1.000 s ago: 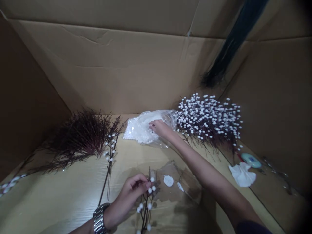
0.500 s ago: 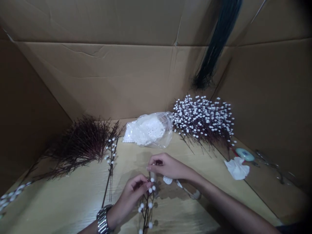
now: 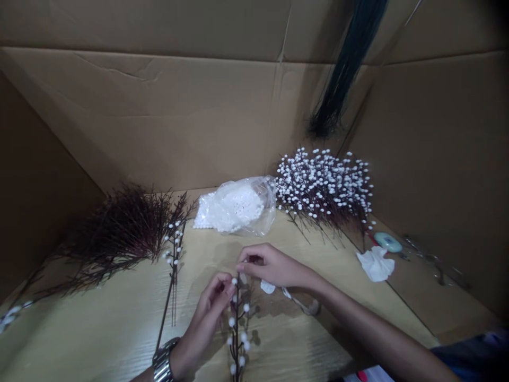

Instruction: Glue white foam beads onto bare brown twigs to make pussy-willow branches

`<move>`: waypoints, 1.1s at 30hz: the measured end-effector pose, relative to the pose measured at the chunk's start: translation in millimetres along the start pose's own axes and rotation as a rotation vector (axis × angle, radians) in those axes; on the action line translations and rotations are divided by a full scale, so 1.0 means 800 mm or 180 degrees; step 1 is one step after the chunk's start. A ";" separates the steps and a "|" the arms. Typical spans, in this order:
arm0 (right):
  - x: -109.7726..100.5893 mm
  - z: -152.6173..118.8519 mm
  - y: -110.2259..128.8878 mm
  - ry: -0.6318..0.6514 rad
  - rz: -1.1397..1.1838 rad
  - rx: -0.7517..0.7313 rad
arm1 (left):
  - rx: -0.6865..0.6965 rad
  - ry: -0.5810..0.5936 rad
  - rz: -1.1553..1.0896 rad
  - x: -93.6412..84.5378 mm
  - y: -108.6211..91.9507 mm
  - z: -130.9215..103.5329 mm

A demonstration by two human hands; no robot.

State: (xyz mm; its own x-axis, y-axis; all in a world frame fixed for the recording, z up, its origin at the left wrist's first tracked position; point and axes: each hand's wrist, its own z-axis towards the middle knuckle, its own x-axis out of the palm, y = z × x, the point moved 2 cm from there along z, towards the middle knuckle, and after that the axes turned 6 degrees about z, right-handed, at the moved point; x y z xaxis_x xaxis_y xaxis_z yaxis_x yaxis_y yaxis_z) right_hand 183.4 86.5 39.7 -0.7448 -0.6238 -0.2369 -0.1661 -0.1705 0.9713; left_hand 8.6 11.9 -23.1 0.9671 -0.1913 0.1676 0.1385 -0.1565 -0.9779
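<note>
A dark twig with white beads [image 3: 236, 334] stands upright in view between my hands at the lower middle. My left hand [image 3: 212, 302], with a metal watch on the wrist, pinches a white bead at the twig's upper left side. The fingers of my right hand [image 3: 258, 262] are closed at the twig's top end. Beyond my hands lies a clear plastic bag of white beads [image 3: 238, 206]. A few beaded twigs [image 3: 174, 249] lie to the left of my hands.
Bare dark twigs [image 3: 131, 228] are heaped at left, and white-beaded twigs [image 3: 324, 185] at back right. Crumpled white tissue [image 3: 376, 263], a pale green oval object [image 3: 388, 242] and scissors lie right. Dark green strands [image 3: 350, 69] hang before the cardboard wall [image 3: 178, 116].
The beaded twig has risen and stands straighter, its top now at my right fingers. My left hand has shifted slightly left and up. The whole view has shifted a little.
</note>
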 end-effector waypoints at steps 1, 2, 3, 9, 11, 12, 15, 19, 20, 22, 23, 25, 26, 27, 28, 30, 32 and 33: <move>0.001 0.001 0.000 0.0015 0.0000 -0.0006 | -0.0011 0.0034 0.0095 0.000 -0.001 0.000; 0.002 0.001 0.000 0.0012 0.0005 -0.0009 | -0.0037 0.0086 0.0185 -0.001 -0.001 -0.001; 0.002 0.000 -0.001 -0.0001 0.0012 -0.0015 | -0.0065 0.0142 0.0271 -0.001 -0.002 -0.001; 0.004 -0.012 -0.019 -0.0245 0.0360 0.0050 | -0.0157 0.0114 0.0253 0.000 -0.002 -0.002; 0.005 -0.018 -0.028 -0.0354 0.0571 0.0188 | -0.0239 0.0061 0.0006 0.001 -0.003 -0.002; 0.006 -0.021 -0.032 -0.0405 0.0704 0.0236 | -0.0283 0.0053 -0.0115 0.003 -0.004 -0.002; 0.011 -0.028 -0.040 -0.0549 0.1102 0.0236 | -0.0386 0.0062 -0.0480 0.006 -0.007 -0.001; 0.023 -0.034 -0.042 -0.0753 0.0951 0.0222 | -0.0455 0.0007 -0.0731 0.006 -0.008 0.001; 0.027 -0.034 -0.042 -0.0798 0.0864 0.0242 | -0.0465 0.0000 -0.0757 0.006 -0.008 0.001; 0.033 -0.036 -0.044 -0.0919 0.0833 0.0243 | -0.0476 -0.0001 -0.0807 0.005 -0.009 0.001; 0.035 -0.036 -0.045 -0.1002 0.0878 0.0205 | -0.0479 0.0004 -0.0819 0.005 -0.009 0.002; 0.037 -0.038 -0.047 -0.1157 0.0945 0.0102 | -0.0484 0.0003 -0.0795 0.004 -0.010 0.003; 0.038 -0.040 -0.048 -0.1198 0.0898 0.0070 | -0.0486 0.0006 -0.0768 0.004 -0.010 0.004; 0.038 -0.041 -0.049 -0.1212 0.0790 0.0050 | -0.0484 0.0015 -0.0742 0.003 -0.010 0.005; 0.038 -0.043 -0.049 -0.1202 0.0642 0.0033 | -0.0477 0.0027 -0.0725 0.003 -0.010 0.006; 0.038 -0.045 -0.048 -0.1161 0.0358 -0.0056 | -0.0459 0.0045 -0.0699 0.002 -0.009 0.007; 0.039 -0.047 -0.045 -0.1140 0.0205 -0.0197 | -0.0442 0.0082 -0.0632 0.001 -0.007 0.008; 0.039 -0.048 -0.044 -0.1127 0.0183 -0.0236 | -0.0433 0.0102 -0.0580 0.000 -0.007 0.008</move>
State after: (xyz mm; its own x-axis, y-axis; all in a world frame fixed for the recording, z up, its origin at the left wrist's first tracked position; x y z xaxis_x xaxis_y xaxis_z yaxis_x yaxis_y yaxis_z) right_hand 191.0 43.8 -2.6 -0.9313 -0.3334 -0.1466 -0.0799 -0.2057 0.9753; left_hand 9.2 19.0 -18.6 0.9212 -0.1783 0.3458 0.2780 -0.3202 -0.9057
